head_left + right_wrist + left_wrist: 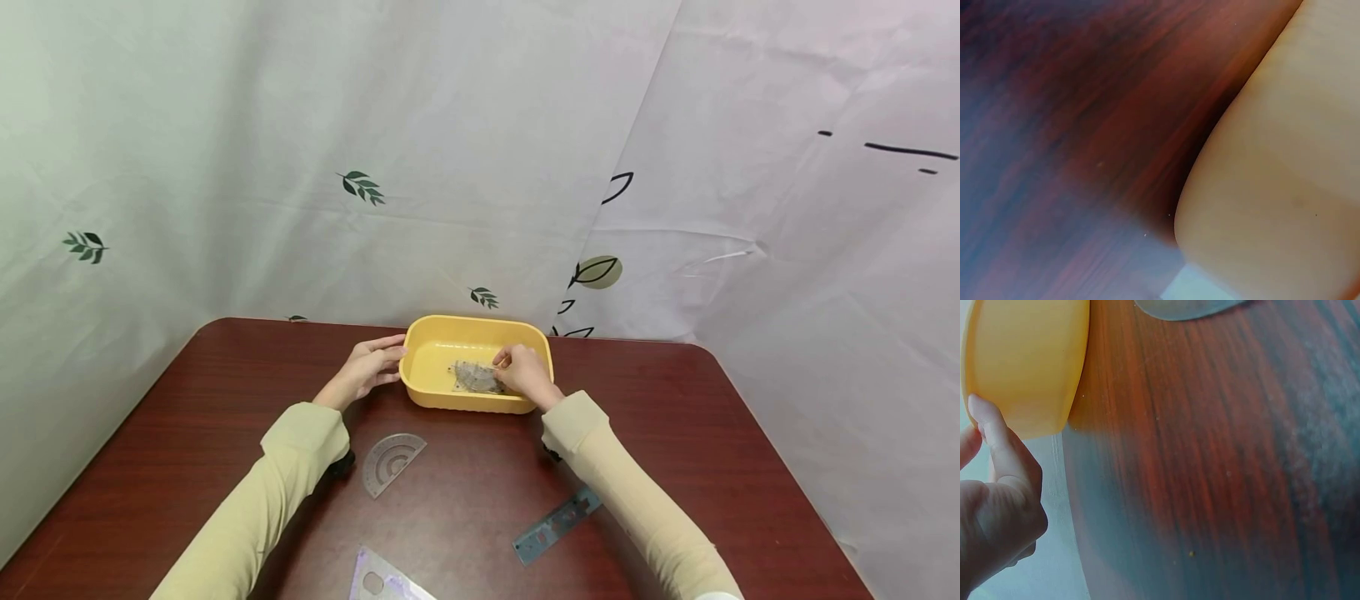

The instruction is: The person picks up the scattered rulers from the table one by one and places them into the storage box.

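A yellow plastic bin [480, 403] stands near the back edge of the table. My left hand [369, 367] touches its left end with extended fingers; in the left wrist view, fingertips of the left hand [1007, 481] meet the bin's outer wall [1035, 369]. Inside the bin, my right hand [525, 372] has its fingers curled and pinches a clear plastic drawing tool [476, 379] with dark markings, low over the floor. Its exact shape is hard to make out, and the hand covers its right side. The right wrist view shows only the bin's outside [1279, 187] and the table, no hand.
On the dark red table [660, 433] lie a clear protractor [390, 460] near my left forearm, a bluish ruler [551, 527] partly under my right forearm, and a clear set square with purple edging [382, 579] at the front. A pale curtain [450, 233] hangs behind.
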